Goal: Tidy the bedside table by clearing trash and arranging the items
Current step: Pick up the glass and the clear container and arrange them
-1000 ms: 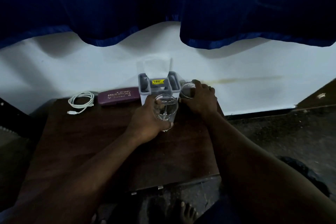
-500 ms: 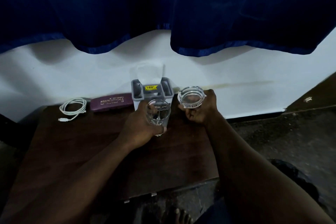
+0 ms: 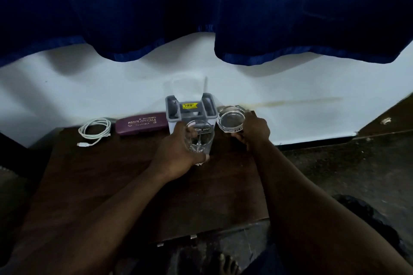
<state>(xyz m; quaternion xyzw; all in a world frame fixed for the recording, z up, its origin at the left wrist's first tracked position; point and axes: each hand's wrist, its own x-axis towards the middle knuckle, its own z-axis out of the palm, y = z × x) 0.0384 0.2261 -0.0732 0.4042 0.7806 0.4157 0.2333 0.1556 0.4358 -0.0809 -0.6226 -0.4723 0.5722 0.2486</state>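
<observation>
Lifted since a second ago, the ashtray (image 3: 230, 118) now sits in the right hand (image 3: 254, 129), whose curled fingers pinch its near right rim. The dish tilts toward the camera, up and left of that grip. The left hand (image 3: 176, 154) wraps the upright glass (image 3: 199, 138), just left of the ashtray and in front of the organizer (image 3: 190, 108). The two glass pieces look apart. Bare table (image 3: 111, 174) lies just below the right grip, so that hand seems nearer to setting down.
</observation>
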